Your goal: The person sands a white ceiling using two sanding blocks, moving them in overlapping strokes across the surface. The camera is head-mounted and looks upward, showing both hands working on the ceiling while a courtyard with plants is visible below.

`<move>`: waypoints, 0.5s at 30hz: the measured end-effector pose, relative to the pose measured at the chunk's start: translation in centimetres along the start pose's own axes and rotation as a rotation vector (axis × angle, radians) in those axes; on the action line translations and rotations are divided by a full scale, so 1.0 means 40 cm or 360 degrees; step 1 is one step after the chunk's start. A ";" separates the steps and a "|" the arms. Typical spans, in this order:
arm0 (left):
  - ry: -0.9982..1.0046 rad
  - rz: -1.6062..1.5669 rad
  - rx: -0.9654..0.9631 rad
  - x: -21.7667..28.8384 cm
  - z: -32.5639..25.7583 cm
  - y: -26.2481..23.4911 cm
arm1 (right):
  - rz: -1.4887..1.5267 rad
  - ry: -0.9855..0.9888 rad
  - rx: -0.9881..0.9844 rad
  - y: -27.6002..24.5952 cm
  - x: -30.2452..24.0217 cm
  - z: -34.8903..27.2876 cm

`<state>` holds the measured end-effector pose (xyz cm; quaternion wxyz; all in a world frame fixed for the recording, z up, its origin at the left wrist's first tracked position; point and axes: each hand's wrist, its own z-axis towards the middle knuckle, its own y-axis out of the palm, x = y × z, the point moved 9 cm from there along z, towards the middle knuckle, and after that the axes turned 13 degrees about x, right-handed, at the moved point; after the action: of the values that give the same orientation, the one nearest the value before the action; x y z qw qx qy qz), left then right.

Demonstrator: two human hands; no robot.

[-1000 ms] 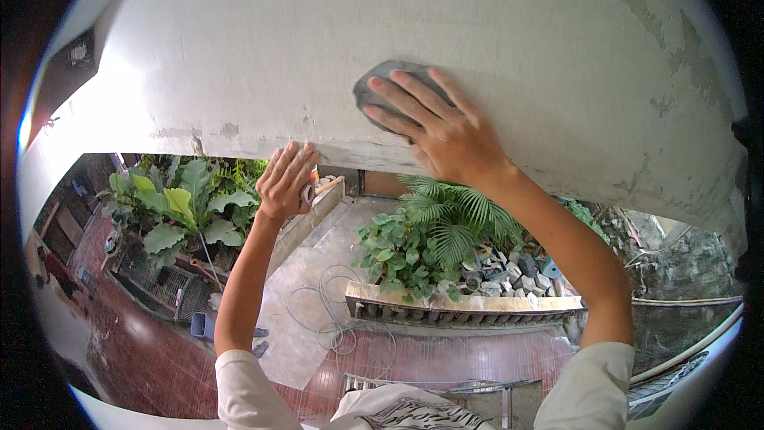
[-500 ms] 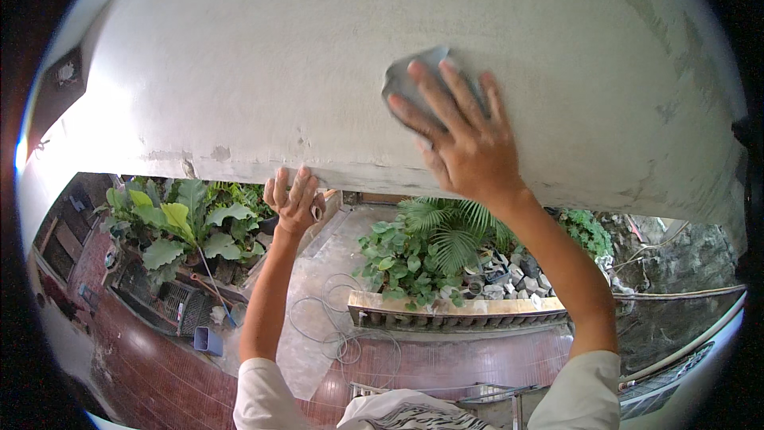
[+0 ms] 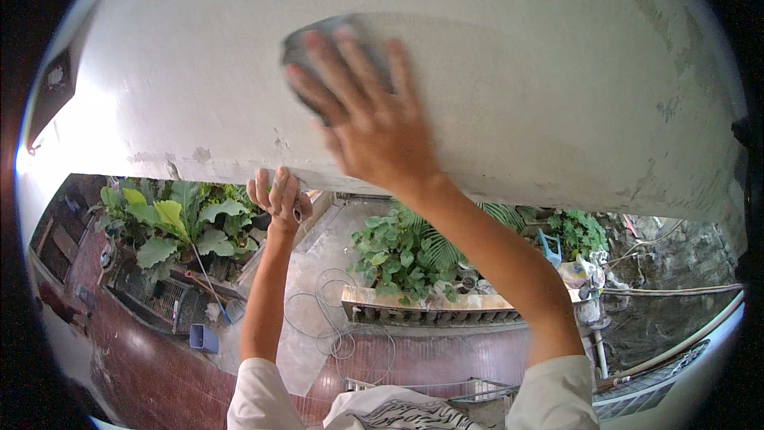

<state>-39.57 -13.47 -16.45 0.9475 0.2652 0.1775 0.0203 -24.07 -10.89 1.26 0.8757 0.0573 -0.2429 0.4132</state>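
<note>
While my right hand (image 3: pixel 374 123) pressed flat, fingers spread, on a grey pad (image 3: pixel 318 44) against the white wall (image 3: pixel 541 87), left hand (image 3: pixel 277 199) curled around the wall's lower edge.

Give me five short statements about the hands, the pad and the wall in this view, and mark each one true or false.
1. The right hand presses a grey sanding pad flat against the white wall. True.
2. The left hand holds a paintbrush. False: it grips the lower edge of the wall and holds no brush.
3. The right hand is blurred. True.
4. Leafy green plants show far below the wall's edge. True.
5. Both hands rest on the pad. False: only the right hand is on it; the left hand is lower, at the edge.
</note>
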 end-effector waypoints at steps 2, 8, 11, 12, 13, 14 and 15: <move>-0.0073 0.0005 -0.0026 -0.004 -0.004 -0.005 | 0.0057 -0.0214 -0.0034 0.035 -0.075 0.011; -0.0259 -0.0062 -0.0244 -0.033 0.042 -0.024 | -0.0101 -0.0135 -0.0070 -0.030 0.018 -0.141; -0.0390 -0.0086 -0.0474 -0.099 0.111 -0.026 | -0.0311 0.0110 -0.0182 -0.137 0.204 -0.266; -0.0474 -0.0113 -0.0520 -0.133 0.140 -0.026 | -0.0326 0.0203 -0.0026 -0.201 0.267 -0.297; -0.0561 -0.0139 -0.0566 -0.161 0.162 -0.025 | -0.0375 0.0263 0.0071 -0.253 0.326 -0.326; -0.0550 -0.0084 -0.0694 -0.175 0.175 -0.013 | -0.0434 0.0345 0.0223 -0.304 0.386 -0.348; -0.0542 -0.0024 -0.0822 -0.187 0.184 0.001 | -0.0507 0.0318 0.0408 -0.351 0.420 -0.364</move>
<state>-44.03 -18.08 -8.13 0.9998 0.0138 0.0071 0.0130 1.05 -3.96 -2.14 0.9352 0.1645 -0.0884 0.3010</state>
